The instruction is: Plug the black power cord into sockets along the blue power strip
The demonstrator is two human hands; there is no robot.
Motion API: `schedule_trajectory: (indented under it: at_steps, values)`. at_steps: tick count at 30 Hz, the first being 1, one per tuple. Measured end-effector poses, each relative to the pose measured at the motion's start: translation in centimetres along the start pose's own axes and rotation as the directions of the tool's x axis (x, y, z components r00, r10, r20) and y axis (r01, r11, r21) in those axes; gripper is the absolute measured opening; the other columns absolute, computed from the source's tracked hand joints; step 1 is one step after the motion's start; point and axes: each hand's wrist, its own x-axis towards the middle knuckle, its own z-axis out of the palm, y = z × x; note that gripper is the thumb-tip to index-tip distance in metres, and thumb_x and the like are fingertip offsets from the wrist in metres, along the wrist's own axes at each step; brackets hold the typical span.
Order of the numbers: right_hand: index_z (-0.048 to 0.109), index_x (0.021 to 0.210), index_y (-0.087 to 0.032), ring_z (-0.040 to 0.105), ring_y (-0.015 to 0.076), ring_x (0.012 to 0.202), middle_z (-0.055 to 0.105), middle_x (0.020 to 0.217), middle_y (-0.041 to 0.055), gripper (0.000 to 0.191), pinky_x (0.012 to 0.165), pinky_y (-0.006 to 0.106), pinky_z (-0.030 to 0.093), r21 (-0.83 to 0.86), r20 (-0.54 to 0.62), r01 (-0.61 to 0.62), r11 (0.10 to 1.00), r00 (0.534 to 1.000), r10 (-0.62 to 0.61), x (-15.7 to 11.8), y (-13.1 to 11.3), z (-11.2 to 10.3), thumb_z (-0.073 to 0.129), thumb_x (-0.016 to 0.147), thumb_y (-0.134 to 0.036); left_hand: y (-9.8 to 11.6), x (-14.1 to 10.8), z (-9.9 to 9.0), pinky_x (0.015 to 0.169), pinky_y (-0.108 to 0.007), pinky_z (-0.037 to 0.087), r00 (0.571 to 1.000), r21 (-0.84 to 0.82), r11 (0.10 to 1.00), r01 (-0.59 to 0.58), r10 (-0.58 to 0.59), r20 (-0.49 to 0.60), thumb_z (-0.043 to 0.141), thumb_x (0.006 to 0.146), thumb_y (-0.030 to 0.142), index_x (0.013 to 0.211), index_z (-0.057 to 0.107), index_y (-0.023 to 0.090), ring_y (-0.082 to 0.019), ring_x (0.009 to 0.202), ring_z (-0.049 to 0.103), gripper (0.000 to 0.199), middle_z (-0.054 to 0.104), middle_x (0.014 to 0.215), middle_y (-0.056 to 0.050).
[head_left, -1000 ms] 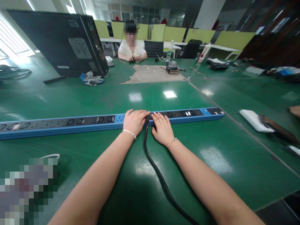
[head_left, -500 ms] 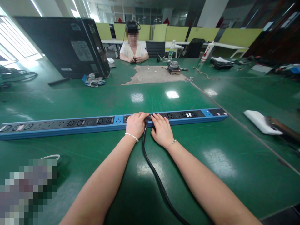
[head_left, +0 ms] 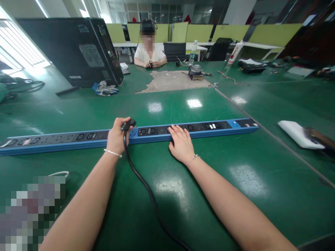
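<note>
A long blue power strip (head_left: 154, 139) with black sockets and a few blue ones lies across the green table. My left hand (head_left: 115, 137) is closed around a black power plug (head_left: 129, 124), holding it just above the strip, left of a blue socket (head_left: 133, 132). From the plug, a thick black cable (head_left: 149, 190) runs down toward me over the tabletop. My right hand (head_left: 181, 143) rests on the strip right of centre, palm down and fingers stretched out, covering some sockets.
A black computer case (head_left: 65, 52) stands at the back left, with gloves (head_left: 105, 89) beside it. Across the table (head_left: 209, 195) sits a person (head_left: 150, 54). A white object (head_left: 298, 134) lies at right, a blurred-out item (head_left: 28, 216) at lower left.
My left hand has moved left along the strip with the plug, which is now lifted clear of the sockets, and the cable shifted with it. My right hand has stayed on the strip.
</note>
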Motion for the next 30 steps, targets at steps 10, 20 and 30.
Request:
schedule_trajectory:
  at_steps: [10,20,30]
  values:
    - [0.043,0.134,-0.015,0.031,0.0219,0.132,0.04,0.143,0.0056,0.056,0.112,0.043,0.018,-0.018,0.003,0.005,1.0,1.0,-0.005,0.1,0.3,0.0,0.047,0.078,-0.019,-2.5,0.2,-1.5,0.077,-0.033,0.049,0.966,0.057,0.998,0.018,-0.032,0.256,0.052,0.078,0.038,0.108,0.056,0.024,-0.02,0.087,0.064,0.033,0.068,0.097,-0.004]
    - [0.043,0.133,-0.016,0.031,0.0215,0.132,0.04,0.142,0.006,0.055,0.112,0.043,0.019,-0.012,0.003,0.006,1.0,1.0,-0.006,0.1,0.4,0.0,0.047,0.079,-0.018,-1.9,0.2,-1.6,0.084,-0.037,0.047,0.939,0.204,0.975,-0.091,0.016,0.345,0.048,0.081,0.023,0.109,0.057,0.023,-0.021,0.098,0.061,0.03,0.067,0.104,-0.006]
    - [0.042,0.134,-0.015,0.031,0.0221,0.132,0.04,0.143,0.0063,0.056,0.111,0.044,0.018,-0.011,0.014,0.001,1.0,1.0,-0.001,0.1,0.3,0.0,0.047,0.078,-0.019,-2.2,-0.5,-0.8,0.09,-0.035,0.045,0.939,0.277,0.924,-0.263,0.18,0.293,0.048,0.082,0.019,0.102,0.062,0.024,-0.02,0.101,0.06,0.024,0.068,0.105,-0.004]
